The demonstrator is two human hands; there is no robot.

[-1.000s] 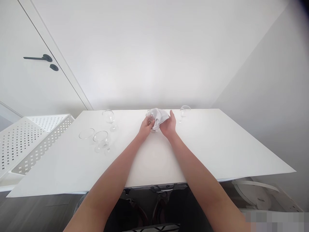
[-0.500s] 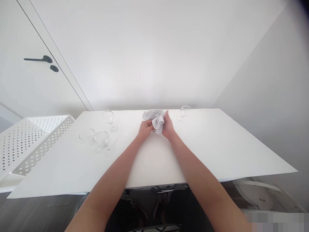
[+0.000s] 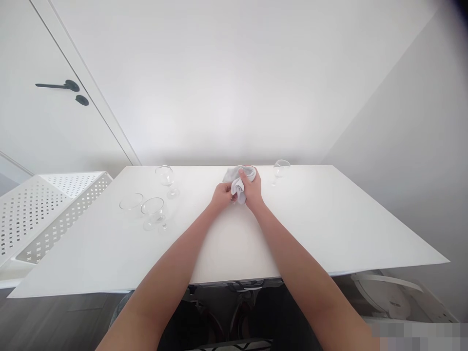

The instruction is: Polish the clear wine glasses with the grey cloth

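Near the far edge of the table, my right hand (image 3: pixel 252 187) is wrapped round a white cloth (image 3: pixel 234 174), its thumb pressing into the folds. The cloth covers the bowl of a stemmed glass, of which only a bit of the foot (image 3: pixel 233 201) shows below. My left hand (image 3: pixel 222 195) pinches this glass low down by the stem, its fingertips partly behind the cloth. To the right of both hands stands a clear stemmed glass (image 3: pixel 282 168). Off to the left are several more, among them a tall one (image 3: pixel 165 176) and a nearer one (image 3: pixel 152 206).
The white table (image 3: pixel 329 229) runs up to a pale wall (image 3: pixel 234 73). A white perforated rack (image 3: pixel 32 209) stands beyond its left side, below a door with a dark handle (image 3: pixel 54 86). Under the right front edge is a round white object (image 3: pixel 387 295).
My right hand has turned over the cloth, bringing its thumb across the top and bunching the cloth tighter around the glass. My left hand has barely moved.
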